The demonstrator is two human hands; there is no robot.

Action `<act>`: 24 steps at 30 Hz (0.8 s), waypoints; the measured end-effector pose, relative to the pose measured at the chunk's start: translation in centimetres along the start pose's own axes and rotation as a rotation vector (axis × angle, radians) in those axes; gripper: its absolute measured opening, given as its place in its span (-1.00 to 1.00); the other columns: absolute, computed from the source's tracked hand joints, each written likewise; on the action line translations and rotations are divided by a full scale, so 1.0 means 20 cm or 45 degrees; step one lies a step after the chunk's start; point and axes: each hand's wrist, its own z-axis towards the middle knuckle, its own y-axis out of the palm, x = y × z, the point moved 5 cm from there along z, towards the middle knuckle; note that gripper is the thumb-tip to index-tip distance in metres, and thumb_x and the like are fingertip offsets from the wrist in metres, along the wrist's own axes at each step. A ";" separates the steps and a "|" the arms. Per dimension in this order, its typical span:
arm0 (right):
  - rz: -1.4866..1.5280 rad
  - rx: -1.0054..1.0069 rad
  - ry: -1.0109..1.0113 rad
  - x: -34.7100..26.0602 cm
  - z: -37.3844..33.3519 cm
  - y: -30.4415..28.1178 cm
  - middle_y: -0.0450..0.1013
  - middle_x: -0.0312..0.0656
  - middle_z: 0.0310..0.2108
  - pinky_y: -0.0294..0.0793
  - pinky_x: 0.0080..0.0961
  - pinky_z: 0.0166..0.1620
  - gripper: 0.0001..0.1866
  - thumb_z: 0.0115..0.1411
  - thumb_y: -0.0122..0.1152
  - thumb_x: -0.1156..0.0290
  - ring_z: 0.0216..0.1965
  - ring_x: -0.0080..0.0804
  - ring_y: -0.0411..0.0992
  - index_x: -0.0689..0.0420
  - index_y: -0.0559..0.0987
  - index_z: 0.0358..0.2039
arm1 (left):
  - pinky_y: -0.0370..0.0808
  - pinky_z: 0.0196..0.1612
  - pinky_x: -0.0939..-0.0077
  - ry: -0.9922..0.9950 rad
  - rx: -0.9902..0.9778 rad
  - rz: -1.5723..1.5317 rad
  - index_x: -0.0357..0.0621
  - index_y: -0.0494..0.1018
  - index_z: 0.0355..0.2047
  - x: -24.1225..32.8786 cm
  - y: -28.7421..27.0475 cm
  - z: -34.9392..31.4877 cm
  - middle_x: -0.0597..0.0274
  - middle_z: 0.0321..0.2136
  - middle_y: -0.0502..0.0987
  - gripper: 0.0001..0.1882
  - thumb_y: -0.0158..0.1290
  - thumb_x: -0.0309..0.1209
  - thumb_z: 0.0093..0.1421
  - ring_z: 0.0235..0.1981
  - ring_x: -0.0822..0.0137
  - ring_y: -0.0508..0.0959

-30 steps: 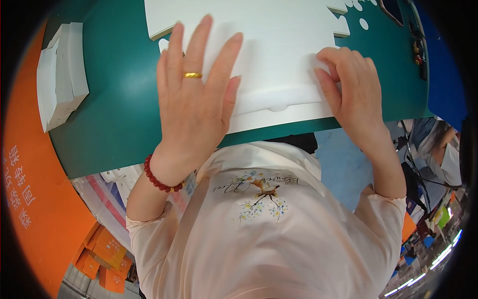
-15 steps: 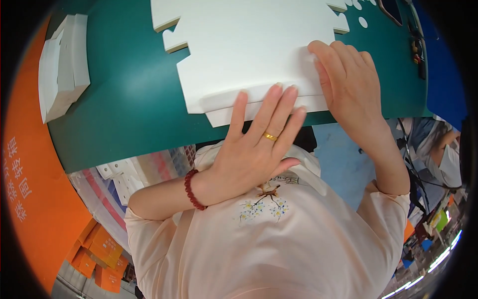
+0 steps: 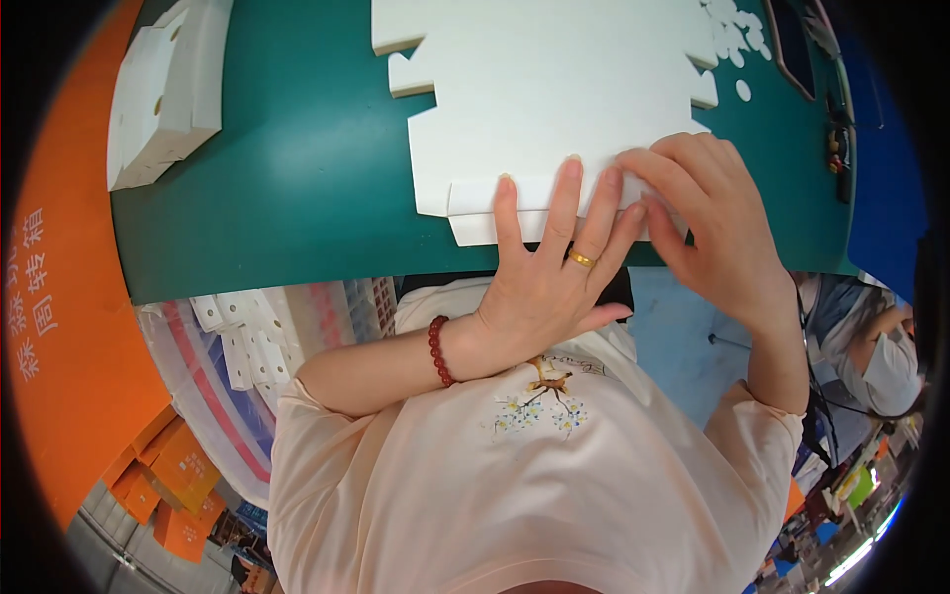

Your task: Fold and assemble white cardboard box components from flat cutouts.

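A flat white cardboard box blank with notched sides lies on the green tabletop. Along its near edge a narrow flap is creased and partly raised. My left hand, wearing a gold ring and a red bead bracelet, lies over this edge with fingers stretched and spread, the tips touching the flap. At the right end of the same edge, my right hand is curled, its thumb and forefinger closing on the cardboard close to the left fingertips. Its other fingertips are partly hidden.
Folded white boxes stand at the table's left. Small white paper discs and a phone lie at the far right. Below the table, a plastic-lined bin holds white cardboard pieces. Another person sits at the right.
My left hand has slid right along the flap toward my right hand. The right hand has shifted to the flap's edge, its thumb now showing. The view has moved slightly.
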 end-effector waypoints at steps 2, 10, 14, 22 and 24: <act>0.041 0.000 0.031 -0.01 0.01 -0.02 0.41 -0.15 -0.26 0.34 -0.34 -0.17 -0.63 0.02 0.30 0.53 -0.20 -0.16 0.36 0.13 0.52 -0.11 | 0.12 0.11 -0.52 -0.015 -0.010 -0.044 0.01 0.34 0.19 -0.02 -0.02 0.00 -0.01 0.29 0.22 0.05 0.26 0.31 -0.28 0.30 -0.17 0.18; 0.053 -0.215 -0.162 -0.10 0.12 -0.11 0.33 -0.12 -0.35 0.33 -0.47 -0.17 -0.72 0.01 0.32 0.57 -0.27 -0.21 0.33 0.17 0.48 -0.25 | 0.52 -0.05 0.11 0.420 0.378 -0.883 -0.26 0.34 0.13 -0.04 -0.14 -0.22 -0.12 0.11 0.43 -0.35 0.27 -0.42 0.00 0.13 -0.18 0.43; 0.484 0.489 0.013 -0.13 0.14 -0.35 0.31 -0.21 -0.37 0.29 -0.61 -0.19 -0.84 0.10 0.29 0.59 -0.31 -0.39 0.32 0.21 0.48 -0.32 | 0.58 -0.13 0.33 -0.132 0.703 -0.831 -0.29 0.35 0.15 -0.12 -0.33 0.08 -0.19 0.10 0.43 -0.33 0.26 -0.45 -0.01 0.01 -0.11 0.53; 1.661 1.188 -0.119 -0.12 0.06 -0.31 0.40 -0.29 -0.05 0.32 -0.57 0.05 -0.89 0.41 -0.03 0.41 -0.03 -0.57 0.35 0.10 0.36 -0.09 | 0.49 0.05 0.14 0.133 0.941 -0.212 -0.20 0.31 0.22 -0.16 -0.50 0.38 -0.10 0.25 0.31 -0.22 0.13 -0.65 -0.13 0.15 -0.17 0.42; 1.927 1.206 -0.033 -0.09 0.05 -0.23 0.41 -0.26 0.01 0.33 -0.42 0.15 -0.85 0.44 -0.07 0.32 0.09 -0.46 0.36 0.07 0.34 -0.07 | 0.52 0.00 0.17 0.144 0.942 -0.031 -0.20 0.36 0.18 -0.13 -0.49 0.39 -0.07 0.20 0.37 -0.26 0.11 -0.63 -0.14 0.11 -0.14 0.47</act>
